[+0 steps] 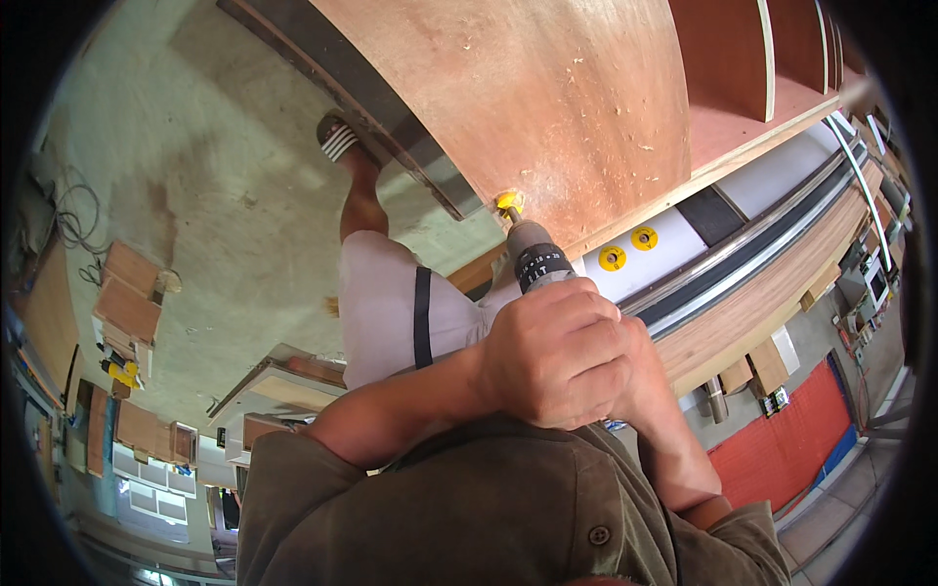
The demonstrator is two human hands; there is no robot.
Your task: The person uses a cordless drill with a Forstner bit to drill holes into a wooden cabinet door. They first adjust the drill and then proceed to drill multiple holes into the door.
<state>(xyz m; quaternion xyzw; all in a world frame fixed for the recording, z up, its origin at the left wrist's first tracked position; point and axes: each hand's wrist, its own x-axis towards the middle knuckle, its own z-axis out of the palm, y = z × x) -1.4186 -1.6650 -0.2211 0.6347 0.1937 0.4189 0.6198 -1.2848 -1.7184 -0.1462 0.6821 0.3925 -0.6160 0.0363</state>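
Note:
A power drill (534, 256) with a grey and black collar points away from me, its body largely covered by my hands. My left hand (549, 354) is closed over the back of it. Behind and to the right, my right hand (640, 376) wraps round the drill too, its fingers mostly hidden by the left. At the drill's front end, a small yellow piece (508, 202) touches the near left corner of a reddish-brown wood panel (586, 117). Pale shavings lie scattered over that panel. Two round yellow discs (613, 259) with dark centres rest on a white surface to the right.
Upright dividers (767, 59) of a wooden cabinet stand at the upper right. Long stacked boards (762, 283) curve along the right side. A dark board edge (342, 98) borders the panel, near my sandalled foot (337, 137). Wood offcuts (130, 288) and cables lie on the left floor.

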